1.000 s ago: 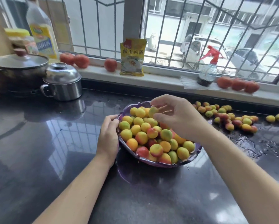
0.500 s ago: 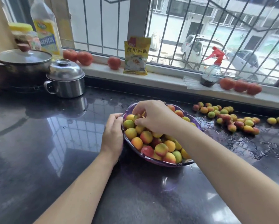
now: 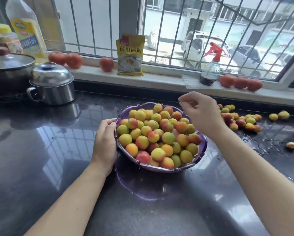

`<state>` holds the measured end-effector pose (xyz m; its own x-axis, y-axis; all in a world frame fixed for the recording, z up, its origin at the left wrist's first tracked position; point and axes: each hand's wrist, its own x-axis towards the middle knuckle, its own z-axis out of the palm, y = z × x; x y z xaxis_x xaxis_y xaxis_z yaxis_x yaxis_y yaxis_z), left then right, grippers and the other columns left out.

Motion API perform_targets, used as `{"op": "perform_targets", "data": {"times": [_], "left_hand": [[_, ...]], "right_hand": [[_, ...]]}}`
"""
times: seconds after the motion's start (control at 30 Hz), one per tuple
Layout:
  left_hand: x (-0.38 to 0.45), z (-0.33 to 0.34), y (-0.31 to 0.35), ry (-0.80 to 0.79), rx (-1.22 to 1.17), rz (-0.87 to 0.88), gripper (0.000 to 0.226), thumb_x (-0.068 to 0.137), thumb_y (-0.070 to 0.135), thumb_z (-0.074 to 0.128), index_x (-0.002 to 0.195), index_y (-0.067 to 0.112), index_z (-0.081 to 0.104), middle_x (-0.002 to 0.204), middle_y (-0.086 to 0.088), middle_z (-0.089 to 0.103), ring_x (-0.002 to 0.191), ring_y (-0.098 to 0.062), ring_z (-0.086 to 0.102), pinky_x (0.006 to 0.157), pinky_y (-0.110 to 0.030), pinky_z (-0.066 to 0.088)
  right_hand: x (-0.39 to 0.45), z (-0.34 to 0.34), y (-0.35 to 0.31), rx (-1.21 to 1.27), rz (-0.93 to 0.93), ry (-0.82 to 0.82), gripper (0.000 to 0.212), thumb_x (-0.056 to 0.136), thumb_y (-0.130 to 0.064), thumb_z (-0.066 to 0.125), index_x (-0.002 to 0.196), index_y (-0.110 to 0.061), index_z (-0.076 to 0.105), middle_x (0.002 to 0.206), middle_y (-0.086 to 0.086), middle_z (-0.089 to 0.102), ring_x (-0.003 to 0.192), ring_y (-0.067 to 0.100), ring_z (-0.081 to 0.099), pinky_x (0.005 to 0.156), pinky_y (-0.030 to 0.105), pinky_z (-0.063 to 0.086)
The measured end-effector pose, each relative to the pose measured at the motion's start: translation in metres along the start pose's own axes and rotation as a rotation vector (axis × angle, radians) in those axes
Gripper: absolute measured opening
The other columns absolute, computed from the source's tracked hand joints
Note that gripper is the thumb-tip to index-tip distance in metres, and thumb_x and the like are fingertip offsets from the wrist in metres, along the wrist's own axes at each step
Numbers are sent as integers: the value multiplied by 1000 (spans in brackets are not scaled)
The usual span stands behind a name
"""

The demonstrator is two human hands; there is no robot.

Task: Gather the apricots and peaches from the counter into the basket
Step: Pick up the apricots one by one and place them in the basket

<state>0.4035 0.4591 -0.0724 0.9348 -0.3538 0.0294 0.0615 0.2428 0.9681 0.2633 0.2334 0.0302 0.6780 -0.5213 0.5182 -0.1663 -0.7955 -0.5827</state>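
Note:
A purple basket (image 3: 200, 150) sits mid-counter, heaped with yellow, orange and red apricots and peaches (image 3: 157, 135). My left hand (image 3: 105, 142) holds the basket's left rim, fingers curled over the edge. My right hand (image 3: 200, 110) hovers above the basket's far right edge with loosely curled fingers and nothing visible in it. A cluster of loose fruit (image 3: 240, 119) lies on the counter to the right, partly hidden behind my right hand. Two more fruits (image 3: 279, 115) lie further right, and a single one (image 3: 292, 145) sits near the right edge.
The black counter (image 3: 40, 150) is wet on the right. A steel lidded pot (image 3: 51, 84) and a dark pan (image 3: 8, 70) stand at the back left. The sill holds tomatoes (image 3: 65, 59), a yellow packet (image 3: 130, 55), a spray bottle (image 3: 210, 70) and an oil bottle (image 3: 26, 26).
My right hand lifted out of the basket's left side and moved right and back, toward the loose fruit. The left hand stayed on the rim.

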Motion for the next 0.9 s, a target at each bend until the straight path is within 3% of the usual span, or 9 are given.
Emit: {"op": "perform_targets", "data": {"times": [0.1, 0.2, 0.3, 0.37, 0.53, 0.6, 0.7, 0.9], "left_hand": [[0, 2, -1, 36, 1, 33, 23, 89, 37, 54, 100, 29, 73, 95, 8, 80, 91, -10, 76, 69, -28, 59], [0, 3, -2, 61, 7, 51, 21, 92, 34, 53, 99, 29, 73, 94, 8, 79, 92, -11, 75, 70, -31, 59], [2, 3, -5, 82, 32, 78, 20, 96, 30, 53, 100, 26, 72, 89, 13, 78, 85, -5, 74, 66, -26, 58], [2, 2, -4, 89, 39, 98, 21, 96, 28, 52, 101, 23, 71, 88, 13, 78, 82, -2, 73, 60, -21, 56], [4, 0, -5, 103, 42, 105, 20, 91, 32, 55, 95, 27, 73, 89, 10, 78, 84, -5, 73, 64, -24, 56], [5, 0, -6, 105, 51, 100, 19, 91, 33, 56, 93, 28, 74, 90, 8, 78, 86, -9, 72, 72, -32, 56], [5, 0, -6, 102, 45, 91, 20, 91, 33, 56, 92, 30, 76, 94, 4, 79, 90, -13, 73, 77, -39, 55], [3, 1, -4, 105, 48, 95, 21, 92, 31, 55, 98, 22, 73, 89, 8, 78, 85, -8, 72, 70, -30, 57]], "right_hand": [[0, -19, 76, -166, 251, 79, 19, 93, -10, 60, 99, -18, 77, 101, -1, 76, 96, 17, 68, 80, 18, 45], [-4, -21, 135, -423, 353, 15, 26, 91, -8, 56, 105, -14, 76, 114, 11, 73, 109, 34, 64, 95, 35, 47], [4, -6, 152, -536, 207, -71, 31, 91, -6, 54, 116, -16, 69, 125, 11, 61, 109, 38, 61, 93, 42, 49], [18, 8, 155, -681, 58, -161, 39, 92, -5, 53, 128, -18, 61, 133, 12, 51, 103, 42, 62, 82, 47, 53], [62, 34, 156, -1024, -57, -329, 61, 93, -2, 56, 150, -16, 37, 155, 17, 28, 91, 46, 67, 63, 42, 50], [71, 41, 157, -1132, -49, -341, 59, 97, -2, 51, 152, -13, 34, 155, 20, 29, 93, 45, 67, 57, 39, 43], [77, 46, 160, -1150, -20, -331, 43, 100, -4, 43, 142, -7, 46, 139, 19, 45, 100, 44, 65, 59, 40, 41], [66, 41, 153, -1091, -101, -261, 30, 98, -3, 52, 127, -2, 55, 118, 19, 52, 94, 41, 66, 63, 43, 50]]}}
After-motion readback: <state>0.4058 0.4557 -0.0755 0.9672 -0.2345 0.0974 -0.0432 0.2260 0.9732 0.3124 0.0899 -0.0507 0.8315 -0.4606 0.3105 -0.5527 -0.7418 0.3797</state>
